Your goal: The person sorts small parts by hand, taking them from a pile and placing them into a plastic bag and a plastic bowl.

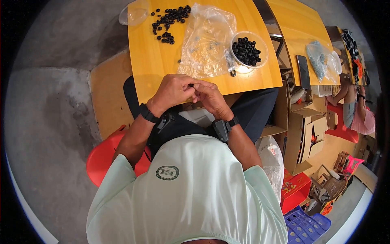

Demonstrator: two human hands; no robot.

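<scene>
Over the table's near edge, my left hand and my right hand meet with fingertips pinched together. A tiny dark bit shows between them, too small to name. Beyond my hands a crumpled clear plastic bag lies flat, with small greyish pieces visible in it. Right of the bag stands a round clear tub filled with black rounded pieces, some showing holes like beads. More loose black pieces are scattered at the far left of the tabletop. A small dark piece rests below the tub.
The yellow table has a clear plastic lid at its far left corner. To the right, a second table bears a phone and a bag of bluish pieces. Cardboard boxes stand below. Another person sits far right.
</scene>
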